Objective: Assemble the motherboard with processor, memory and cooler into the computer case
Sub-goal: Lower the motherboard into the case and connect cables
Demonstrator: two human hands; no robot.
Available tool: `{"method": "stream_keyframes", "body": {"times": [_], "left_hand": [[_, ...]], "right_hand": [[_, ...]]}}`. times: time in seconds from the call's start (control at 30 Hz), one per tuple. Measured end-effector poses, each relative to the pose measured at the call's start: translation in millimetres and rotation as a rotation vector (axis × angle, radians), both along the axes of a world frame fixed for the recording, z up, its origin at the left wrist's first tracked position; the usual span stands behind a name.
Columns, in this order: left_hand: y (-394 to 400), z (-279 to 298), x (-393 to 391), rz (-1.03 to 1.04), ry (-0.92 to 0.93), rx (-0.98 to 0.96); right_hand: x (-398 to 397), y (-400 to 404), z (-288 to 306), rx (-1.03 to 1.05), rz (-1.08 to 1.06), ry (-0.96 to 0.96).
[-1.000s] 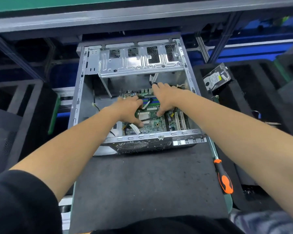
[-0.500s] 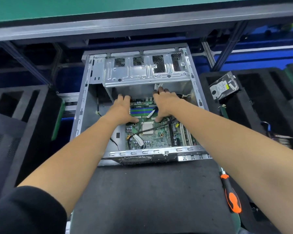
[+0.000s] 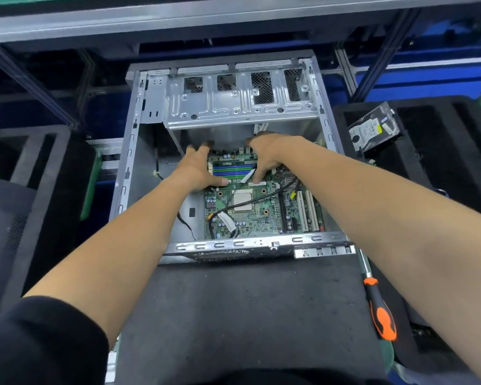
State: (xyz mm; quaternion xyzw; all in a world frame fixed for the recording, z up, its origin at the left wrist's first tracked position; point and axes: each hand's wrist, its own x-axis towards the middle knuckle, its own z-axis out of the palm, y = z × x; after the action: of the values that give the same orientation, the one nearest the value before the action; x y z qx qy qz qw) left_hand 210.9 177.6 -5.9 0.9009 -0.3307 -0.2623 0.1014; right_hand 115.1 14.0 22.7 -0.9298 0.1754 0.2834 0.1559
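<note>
The open metal computer case (image 3: 134, 173) lies on a dark mat. The green motherboard (image 3: 257, 219) sits flat on the case floor. Its bare silver processor (image 3: 242, 200) shows in the middle, and the blue and green memory slots (image 3: 232, 170) lie between my hands. My left hand (image 3: 197, 169) holds the board's far left corner, thumb on top beside the slots. My right hand (image 3: 264, 155) arches over the far right end, fingers curled past the far edge and thumb down on the board. Black cables cross the board. No cooler is in view.
A screwdriver with an orange and black handle (image 3: 381, 315) lies right of the case on the dark mat (image 3: 247, 315). A hard drive (image 3: 372, 130) rests in the black foam tray at the right. The drive cage (image 3: 239, 107) spans the case's far end. More foam trays stand at the left.
Both hands have slid from the middle of the motherboard to its far end, uncovering the processor. The view has shifted, so the case sits lower in the frame.
</note>
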Motion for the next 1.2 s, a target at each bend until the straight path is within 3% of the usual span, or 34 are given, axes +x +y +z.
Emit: {"method": "stream_keyframes", "body": {"times": [0.57,0.77,0.87,0.93,1.0,1.1,1.2], "left_hand": [[-6.3,6.3,2.8,-0.152,-0.109,0.027],[-7.6,7.5,-5.3,-0.249,-0.241,0.188],[-4.7,21.0,-12.4,-0.273,-0.294,0.073],[-2.2,36.1,-20.3,-0.331,-0.214,-0.096],[2.2,51.6,-33.3,-0.412,-0.013,-0.165],[11.7,67.2,-57.2,-0.520,0.231,-0.114],[19.5,69.9,-75.7,-0.598,0.402,-0.004]], "right_hand": [[1.0,0.9,2.2,-0.072,0.061,-0.070],[-10.4,8.5,11.5,-0.106,0.097,-0.066],[-26.8,15.8,25.8,-0.081,0.072,-0.179],[-40.1,23.4,37.7,-0.013,0.071,-0.190],[-53.7,31.0,45.9,0.105,0.058,-0.155],[-72.7,41.1,52.0,0.277,0.013,0.004],[-90.0,49.5,50.9,0.284,-0.062,0.206]]}}
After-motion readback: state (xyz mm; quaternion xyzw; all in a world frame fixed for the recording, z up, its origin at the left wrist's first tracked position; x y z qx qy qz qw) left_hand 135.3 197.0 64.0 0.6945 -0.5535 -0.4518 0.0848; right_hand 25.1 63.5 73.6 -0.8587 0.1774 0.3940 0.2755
